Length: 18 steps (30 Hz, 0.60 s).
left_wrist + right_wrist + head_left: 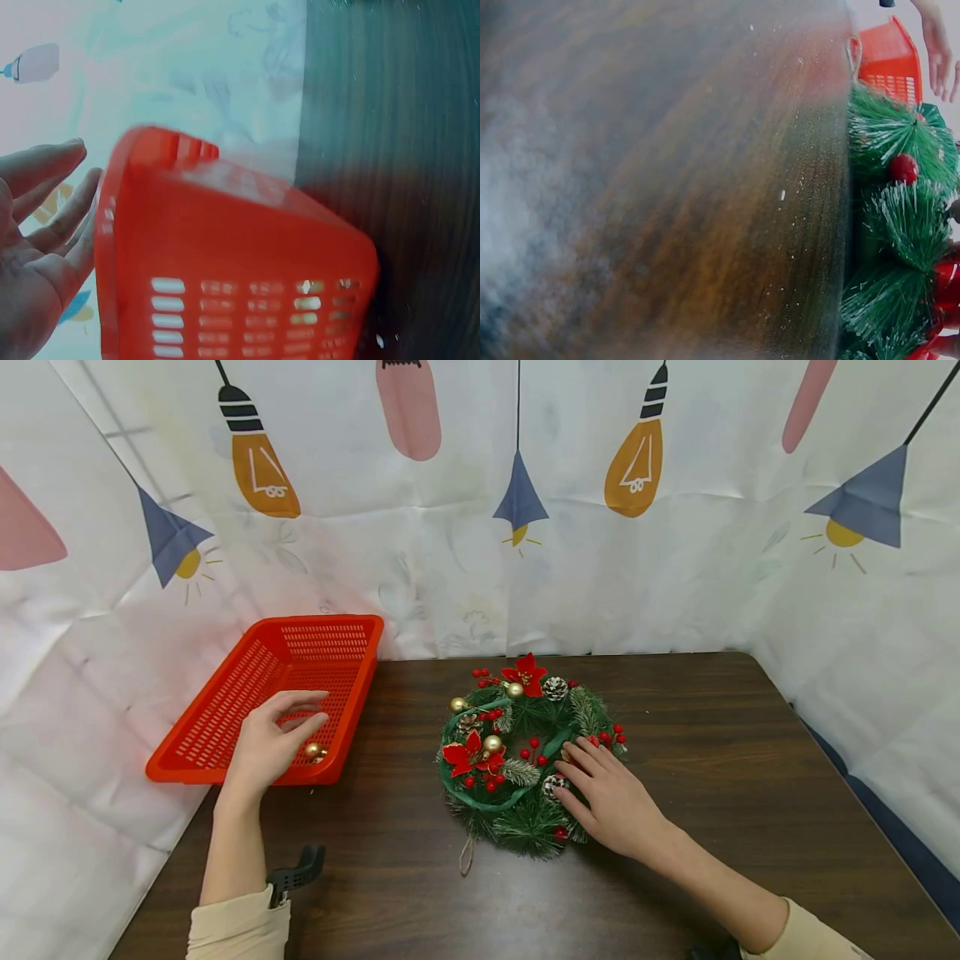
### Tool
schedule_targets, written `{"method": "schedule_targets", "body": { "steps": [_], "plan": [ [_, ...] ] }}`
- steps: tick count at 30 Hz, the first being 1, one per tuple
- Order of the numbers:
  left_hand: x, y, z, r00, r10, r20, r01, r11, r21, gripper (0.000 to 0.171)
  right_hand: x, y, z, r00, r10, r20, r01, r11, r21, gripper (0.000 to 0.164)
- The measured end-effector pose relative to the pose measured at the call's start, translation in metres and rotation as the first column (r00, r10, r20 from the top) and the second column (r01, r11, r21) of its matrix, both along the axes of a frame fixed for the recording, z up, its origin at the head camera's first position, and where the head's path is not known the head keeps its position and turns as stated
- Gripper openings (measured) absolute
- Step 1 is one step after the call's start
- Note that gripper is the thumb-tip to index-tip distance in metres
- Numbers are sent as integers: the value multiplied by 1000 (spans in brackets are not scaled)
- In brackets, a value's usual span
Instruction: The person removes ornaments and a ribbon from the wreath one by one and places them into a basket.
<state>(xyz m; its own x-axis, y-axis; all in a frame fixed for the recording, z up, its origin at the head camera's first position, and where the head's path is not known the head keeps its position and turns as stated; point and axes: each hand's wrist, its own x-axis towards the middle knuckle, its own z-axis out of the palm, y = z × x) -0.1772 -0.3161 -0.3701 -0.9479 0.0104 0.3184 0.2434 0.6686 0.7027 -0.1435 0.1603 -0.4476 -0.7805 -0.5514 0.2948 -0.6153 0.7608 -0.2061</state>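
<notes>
My left hand (272, 737) hovers over the near part of a red plastic basket (225, 697), its fingers loosely bent and nothing seen between them. Small gold baubles (313, 750) lie in the basket beside that hand. In the left wrist view the hand (37, 262) is outside the basket wall (225, 232), at its rim. On the table lies a green Christmas wreath (528, 827) with red poinsettias (465, 755), pinecones (555, 688), red berries and gold baubles (492, 743). My right hand (611, 797) rests on the wreath's right side with fingers extended.
A dark wooden table (697, 735) carries both the basket and the wreath. Green ribbon (491, 807) loops over the wreath, and a twine loop (467, 857) sticks out at its near edge. A white patterned curtain (465, 568) hangs behind the table.
</notes>
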Motion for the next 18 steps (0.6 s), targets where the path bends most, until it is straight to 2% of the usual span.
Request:
{"method": "schedule_targets", "body": {
  "steps": [9, 18],
  "plan": [
    [-8, 23, 0, 998, -71, 4, 70, 997, 36, 33, 0, 0, 0, 1000, -3, 10, 4, 1000, -5, 51],
    [-16, 51, -3, 985, -167, -47, 167, 986, 10, 27, 0, 1, -1, 1000, -1, 3, 1, 1000, -10, 51]
  ]
}}
